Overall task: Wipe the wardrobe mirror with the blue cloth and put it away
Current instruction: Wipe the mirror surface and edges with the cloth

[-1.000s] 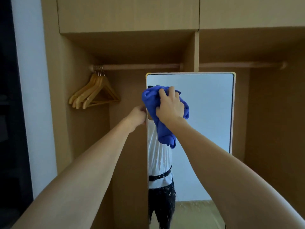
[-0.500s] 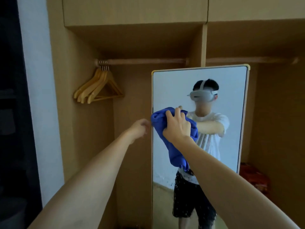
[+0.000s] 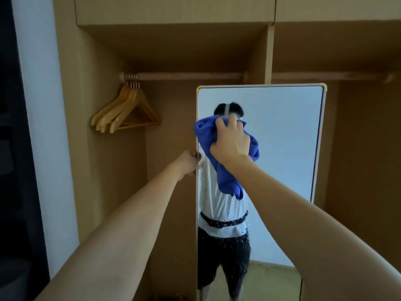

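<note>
blue cloth (image 3: 225, 164) bunched in right hand (image 3: 231, 141), pressed on mirror (image 3: 282, 148) upper left. left hand (image 3: 187, 162) grips mirror edge. risk: hard push swings mirror, droplets lower down get missed.

Open wardrobe (image 3: 173, 51) ahead, divided by an upright partition (image 3: 269, 55) into left and right bays. Rail (image 3: 184, 76) across the left bay, hangers (image 3: 125, 109) bunched at its left end. Mirror (image 3: 282, 131) standing in front of the partition, overlapping both bays. Cloth (image 3: 225, 174) against the mirror's upper left area, held under the right hand (image 3: 231, 142). Left hand (image 3: 187, 162) on the mirror's left edge, just below and left of the cloth. Wall (image 3: 41, 127) left of the wardrobe.
</note>
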A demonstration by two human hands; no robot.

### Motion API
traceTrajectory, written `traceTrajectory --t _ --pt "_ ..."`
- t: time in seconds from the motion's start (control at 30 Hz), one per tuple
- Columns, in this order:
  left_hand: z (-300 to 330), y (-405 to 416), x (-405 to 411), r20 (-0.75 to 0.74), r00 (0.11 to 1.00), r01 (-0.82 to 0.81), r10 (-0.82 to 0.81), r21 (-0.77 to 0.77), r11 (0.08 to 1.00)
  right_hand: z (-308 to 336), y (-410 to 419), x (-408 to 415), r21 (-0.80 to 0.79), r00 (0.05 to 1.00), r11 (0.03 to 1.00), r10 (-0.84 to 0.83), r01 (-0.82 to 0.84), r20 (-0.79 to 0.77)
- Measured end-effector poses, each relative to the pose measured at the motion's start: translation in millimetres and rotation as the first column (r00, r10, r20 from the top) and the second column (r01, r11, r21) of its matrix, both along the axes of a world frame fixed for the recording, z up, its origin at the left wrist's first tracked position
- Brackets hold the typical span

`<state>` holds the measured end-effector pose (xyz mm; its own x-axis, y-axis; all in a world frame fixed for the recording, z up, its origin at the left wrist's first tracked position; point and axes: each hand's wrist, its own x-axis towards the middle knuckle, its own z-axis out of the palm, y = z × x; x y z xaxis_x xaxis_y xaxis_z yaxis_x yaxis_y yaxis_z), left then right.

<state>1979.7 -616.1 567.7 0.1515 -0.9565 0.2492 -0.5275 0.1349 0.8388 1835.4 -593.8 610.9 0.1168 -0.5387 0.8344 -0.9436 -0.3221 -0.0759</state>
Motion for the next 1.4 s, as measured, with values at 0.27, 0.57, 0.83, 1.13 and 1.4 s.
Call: traceTrajectory --t 0.27,0.57,0.83,1.13,1.4 --pt "-6 1 -1 0.04 0.997 0.071 -0.069 -0.062 0.996 -53 3 20 0.097 1.0 0.995 0.004 -0.001 -0.027" --pt "-15 13 -1 -0.012 0.999 0.041 -0.04 0.109 0.993 18 18 12 -0.005 0.996 0.997 0.079 -0.078 0.039" --pt "-35 10 -11 -0.074 0.996 -0.044 0.047 0.032 0.998 -45 12 15 0.127 0.998 0.992 0.035 -0.028 -0.054" --pt "-37 24 -23 0.124 0.976 -0.181 0.182 -0.018 0.983 -7 24 -10 0.024 0.998 0.998 0.049 -0.05 0.049" --pt "-49 28 -30 0.127 0.979 -0.161 0.158 0.013 0.987 -85 11 -33 0.195 0.999 0.98 0.027 -0.031 0.022"
